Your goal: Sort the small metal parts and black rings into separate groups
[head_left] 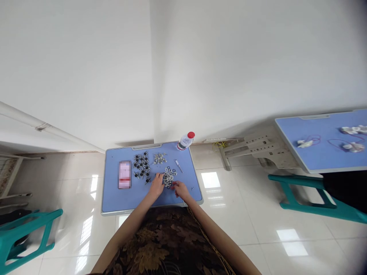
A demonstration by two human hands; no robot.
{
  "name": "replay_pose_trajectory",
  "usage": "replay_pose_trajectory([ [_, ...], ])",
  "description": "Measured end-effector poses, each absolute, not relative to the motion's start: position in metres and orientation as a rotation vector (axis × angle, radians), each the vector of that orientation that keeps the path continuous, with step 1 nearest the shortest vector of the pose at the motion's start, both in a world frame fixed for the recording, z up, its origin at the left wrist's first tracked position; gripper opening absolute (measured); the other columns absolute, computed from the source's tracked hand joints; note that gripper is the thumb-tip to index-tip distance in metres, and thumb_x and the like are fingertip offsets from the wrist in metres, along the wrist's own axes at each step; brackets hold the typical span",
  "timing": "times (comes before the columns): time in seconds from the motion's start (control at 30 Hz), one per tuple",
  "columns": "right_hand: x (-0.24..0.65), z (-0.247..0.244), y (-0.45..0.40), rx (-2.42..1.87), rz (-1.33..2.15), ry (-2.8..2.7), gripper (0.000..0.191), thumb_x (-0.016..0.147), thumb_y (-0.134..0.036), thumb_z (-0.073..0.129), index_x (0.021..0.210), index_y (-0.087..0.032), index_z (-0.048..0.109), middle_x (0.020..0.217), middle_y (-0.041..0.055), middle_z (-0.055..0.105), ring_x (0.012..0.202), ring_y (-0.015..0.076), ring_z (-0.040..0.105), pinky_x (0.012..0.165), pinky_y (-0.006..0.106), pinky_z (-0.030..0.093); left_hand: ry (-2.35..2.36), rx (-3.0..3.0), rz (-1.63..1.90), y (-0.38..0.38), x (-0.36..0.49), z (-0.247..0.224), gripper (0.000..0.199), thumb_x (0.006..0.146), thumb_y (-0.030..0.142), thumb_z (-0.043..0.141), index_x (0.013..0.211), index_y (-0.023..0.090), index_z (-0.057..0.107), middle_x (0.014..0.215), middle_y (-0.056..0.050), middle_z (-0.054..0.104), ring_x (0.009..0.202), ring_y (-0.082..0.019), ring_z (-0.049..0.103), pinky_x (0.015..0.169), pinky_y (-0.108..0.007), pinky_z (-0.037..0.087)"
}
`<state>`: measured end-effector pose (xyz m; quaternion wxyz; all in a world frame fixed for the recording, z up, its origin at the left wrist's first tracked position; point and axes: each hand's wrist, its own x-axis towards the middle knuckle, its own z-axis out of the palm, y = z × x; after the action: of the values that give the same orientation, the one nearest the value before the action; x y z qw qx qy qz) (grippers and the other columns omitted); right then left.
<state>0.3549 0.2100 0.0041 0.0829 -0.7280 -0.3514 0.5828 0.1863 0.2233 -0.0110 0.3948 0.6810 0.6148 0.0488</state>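
A white-walled room with a glossy tiled floor (pixel 241 229) surrounds a person seated at a small blue desk, a brown floral garment (pixel 163 240) showing in their lap. The white wall (pixel 86 68) rises beyond the far edge of the desk. Off to the right stands a second blue desk (pixel 323 152) carrying white bundles (pixel 352 146) with dark red cord, and teal stool frames (pixel 301 191) sit on both sides of the floor. A yellow cable (pixel 219 146) lies by the wall.

On the blue desktop (pixel 111 191), a plastic bottle with a red cap (pixel 185 141) stands at the far right corner; its label is too small to read. Toward the left edge lies a pink rectangular item (pixel 125 174), blurred so that no writing can be made out. Right of it is a cluster of black-and-silver fasteners (pixel 142 166), and beyond that, near the far edge, a small heap of silver screws (pixel 159 158). A slim metal tool (pixel 178 165) lies right of the heap.

The work sits at a pile of small dark and silver rings (pixel 169 176) near the middle of the desk, close to the near edge. The left hand (pixel 156 186) reaches the pile's left side, and the right hand (pixel 180 190) rests at its near side, fingers curled inward. Whether either hand has hold of a ring, I cannot tell at this size.
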Motion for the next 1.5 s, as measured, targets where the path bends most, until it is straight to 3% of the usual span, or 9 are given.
replay_pose_trajectory([
  [0.17, 0.349, 0.005, 0.225, -1.955, 1.685, -0.793, 0.018, 0.086, -0.015, 0.054, 0.102, -0.019, 0.061, 0.087, 0.0006, 0.071, 0.047, 0.0067, 0.053, 0.046, 0.018, 0.048, 1.595, 1.623, 0.207, 0.232, 0.195, -0.012, 0.048, 0.083, 0.003, 0.055, 0.128, 0.019, 0.057, 0.132, -0.013, 0.057, 0.11, -0.022, 0.065, 0.099, -0.037, 0.052],
  [0.3, 0.361, 0.003, 0.225, -2.029, 1.579, -0.715, 0.015, 0.086, -0.012, 0.052, 0.097, -0.019, 0.058, 0.079, -0.0009, 0.067, 0.047, 0.0065, 0.052, 0.044, 0.016, 0.048, 1.644, 1.648, 0.311, 0.228, 0.182, -0.015, 0.053, 0.084, 0.006, 0.054, 0.136, 0.016, 0.053, 0.137, -0.016, 0.054, 0.124, -0.026, 0.059, 0.108, -0.04, 0.049],
  [0.4, 0.369, -0.003, 0.216, -2.082, 1.567, -0.658, 0.018, 0.084, -0.011, 0.054, 0.099, -0.02, 0.059, 0.079, -0.0013, 0.066, 0.048, 0.0075, 0.054, 0.044, 0.018, 0.05, 1.725, 1.69, 0.356, 0.226, 0.176, -0.022, 0.065, 0.083, 0.003, 0.05, 0.147, 0.012, 0.044, 0.142, -0.019, 0.049, 0.136, -0.03, 0.051, 0.115, -0.043, 0.043],
  [0.5, 0.371, -0.007, 0.208, -2.126, 1.587, -0.64, 0.022, 0.084, -0.012, 0.055, 0.104, -0.019, 0.061, 0.082, 0.0007, 0.067, 0.05, 0.0089, 0.055, 0.045, 0.022, 0.052, 1.769, 1.709, 0.358, 0.233, 0.179, -0.027, 0.073, 0.08, 0.002, 0.05, 0.151, 0.012, 0.041, 0.136, -0.02, 0.053, 0.134, -0.032, 0.052, 0.112, -0.043, 0.045],
  [0.67, 0.369, -0.008, 0.205, -2.166, 1.578, -0.672, 0.025, 0.085, -0.012, 0.05, 0.105, -0.018, 0.063, 0.083, 0.0025, 0.068, 0.053, 0.0119, 0.058, 0.051, 0.027, 0.056, 1.652, 1.801, 0.327, 0.244, 0.188, -0.03, 0.07, 0.081, 0.003, 0.048, 0.15, 0.015, 0.045, 0.132, -0.017, 0.057, 0.126, -0.029, 0.057, 0.11, -0.045, 0.047],
  [0.93, 0.368, -0.009, 0.205, -2.136, 1.621, -0.675, 0.023, 0.085, -0.012, 0.048, 0.103, -0.021, 0.061, 0.083, 0.0037, 0.067, 0.067, 0.0169, 0.065, 0.057, 0.028, 0.058, 1.678, 1.712, 0.334, 0.251, 0.187, -0.021, 0.068, 0.083, 0.001, 0.045, 0.15, 0.012, 0.046, 0.139, -0.02, 0.052, 0.135, -0.029, 0.051, 0.115, -0.042, 0.042],
  [1.23, 0.366, -0.012, 0.205, -2.047, 1.673, -0.512, 0.016, 0.085, -0.012, 0.049, 0.096, -0.021, 0.058, 0.077, 0.003, 0.065, 0.072, 0.0191, 0.069, 0.061, 0.032, 0.062, 1.567, 1.7, 0.239, 0.256, 0.182, -0.007, 0.058, 0.087, 0.007, 0.047, 0.142, 0.02, 0.055, 0.139, -0.016, 0.054, 0.107, -0.024, 0.065, 0.097, -0.037, 0.053],
  [1.5, 0.355, -0.015, 0.221, -1.921, 1.678, -0.387, 0.032, 0.078, -0.008, 0.052, 0.108, -0.019, 0.057, 0.081, 0.0048, 0.069, 0.077, 0.0202, 0.073, 0.066, 0.032, 0.064, 1.632, 1.497, 0.24, 0.213, 0.184, -0.015, 0.069, 0.078, 0.003, 0.059, 0.145, 0.017, 0.046, 0.142, -0.016, 0.051, 0.11, -0.021, 0.066, 0.101, -0.034, 0.051],
])
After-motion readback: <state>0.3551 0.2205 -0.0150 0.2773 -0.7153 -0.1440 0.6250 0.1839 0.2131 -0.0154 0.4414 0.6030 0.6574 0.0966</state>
